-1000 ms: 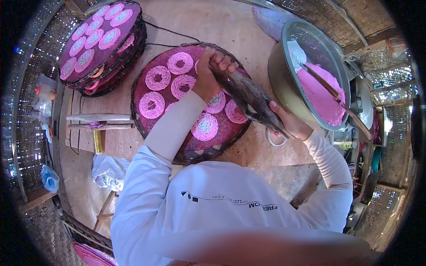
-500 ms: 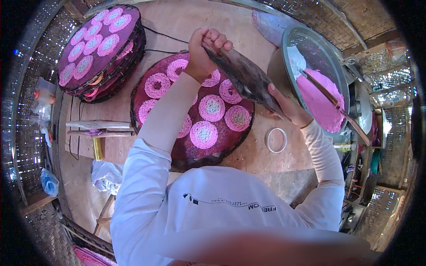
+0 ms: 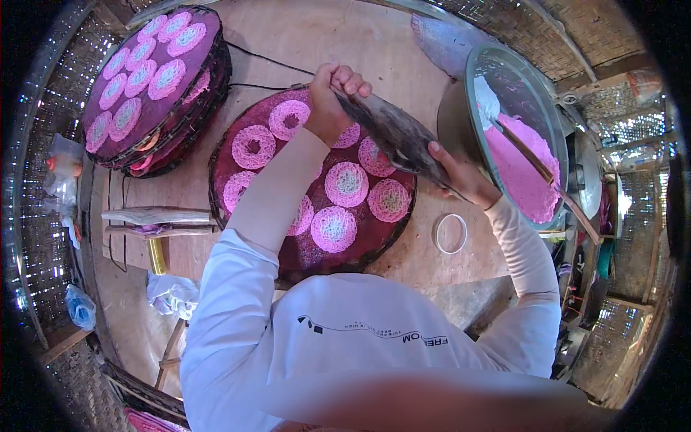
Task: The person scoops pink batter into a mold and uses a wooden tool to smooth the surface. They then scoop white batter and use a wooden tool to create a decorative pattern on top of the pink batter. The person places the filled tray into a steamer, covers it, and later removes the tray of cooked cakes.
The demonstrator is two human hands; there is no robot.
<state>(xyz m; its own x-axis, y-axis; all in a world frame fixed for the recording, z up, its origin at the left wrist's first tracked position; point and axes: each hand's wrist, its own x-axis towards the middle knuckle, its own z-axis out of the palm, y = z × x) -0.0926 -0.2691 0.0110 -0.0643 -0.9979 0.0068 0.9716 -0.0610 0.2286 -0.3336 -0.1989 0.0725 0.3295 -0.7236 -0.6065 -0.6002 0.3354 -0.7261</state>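
My left hand (image 3: 337, 101) is closed around the far end of a long, dark wooden tool (image 3: 394, 129). The near end rests in my right hand (image 3: 466, 175), fingers wrapped under it and thumb on top. I hold the tool slanted above the right part of a round maroon tray (image 3: 306, 261). Lacy string-like rounds lie on that tray, among them a pink-and-white one (image 3: 346, 184) and a pink ring with an open centre (image 3: 253, 147). My left forearm hides some of them.
A deep basin (image 3: 471, 97) at right holds pink dough (image 3: 529, 191) and a wooden stick (image 3: 529, 151). A white ring (image 3: 450, 234) lies by my right forearm. Stacked round trays (image 3: 176, 101) stand far left, above two pale wooden pieces (image 3: 158, 216) and a yellow cylinder (image 3: 157, 257).
Both hands have come slightly nearer to me with the dark wooden tool, still held slanted. The whole view has shifted a little. Both grips look the same.
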